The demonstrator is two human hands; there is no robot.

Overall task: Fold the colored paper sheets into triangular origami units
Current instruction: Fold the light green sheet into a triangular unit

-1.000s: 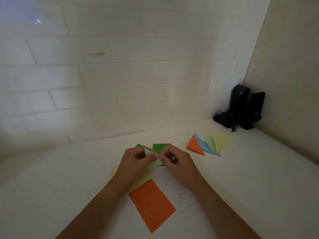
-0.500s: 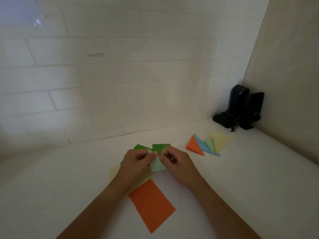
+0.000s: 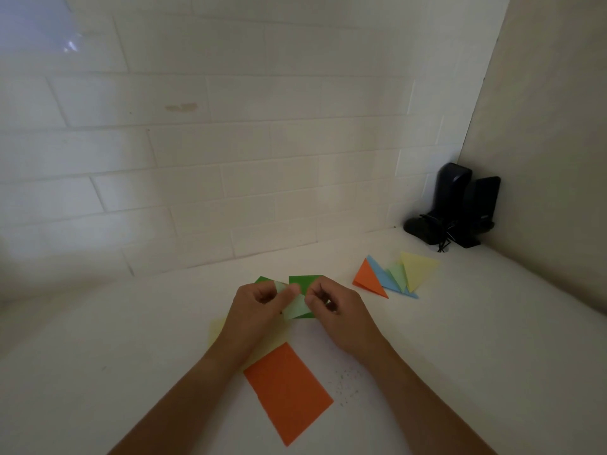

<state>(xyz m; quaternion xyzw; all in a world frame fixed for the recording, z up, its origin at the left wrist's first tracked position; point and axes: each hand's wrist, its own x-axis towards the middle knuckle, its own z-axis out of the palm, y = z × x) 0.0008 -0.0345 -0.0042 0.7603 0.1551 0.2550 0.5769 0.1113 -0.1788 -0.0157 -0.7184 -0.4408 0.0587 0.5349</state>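
Your left hand (image 3: 259,307) and right hand (image 3: 335,310) each keep a narrow pinching grip on the pale green sheet (image 3: 297,308), holding it just above the worktop (image 3: 460,339) to set its crease; finished triangles (image 3: 391,277) wait at two o'clock, the orange sheet (image 3: 289,389) at six.

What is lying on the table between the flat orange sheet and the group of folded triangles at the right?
In the head view, the right hand lies between the flat orange sheet and the folded triangles; otherwise there is only bare white table with tiny dark specks.
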